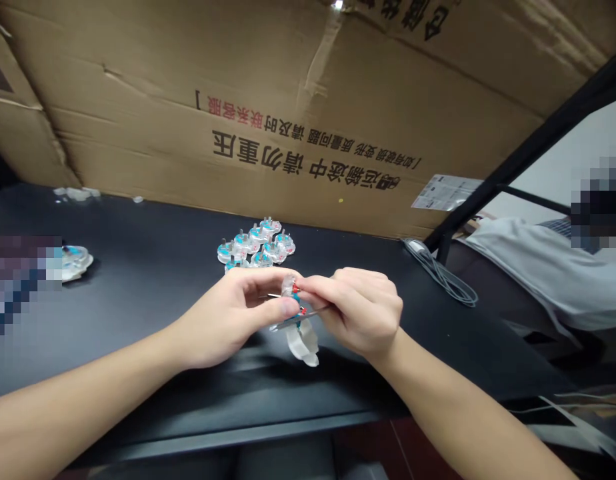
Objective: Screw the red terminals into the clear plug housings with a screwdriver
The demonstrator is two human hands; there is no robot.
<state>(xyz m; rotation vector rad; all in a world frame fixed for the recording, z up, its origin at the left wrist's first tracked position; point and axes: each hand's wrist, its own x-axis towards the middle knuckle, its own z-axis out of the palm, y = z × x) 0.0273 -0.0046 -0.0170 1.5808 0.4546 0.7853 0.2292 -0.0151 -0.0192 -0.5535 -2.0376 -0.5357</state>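
Observation:
My left hand (238,313) and my right hand (361,310) meet above the black table (138,267), both pinched on one small clear plastic part (294,300) with red and teal bits and thin metal pins. A clear plastic piece (304,343) hangs below it between the hands. Just behind the hands lies a cluster of several similar clear and teal parts (258,243).
A big cardboard box (288,113) with printed characters stands along the table's far edge. A grey cable (443,273) lies at the right. More clear parts sit at the left (75,260) and far left (75,193). Another person in a light sleeve (538,267) is at the right.

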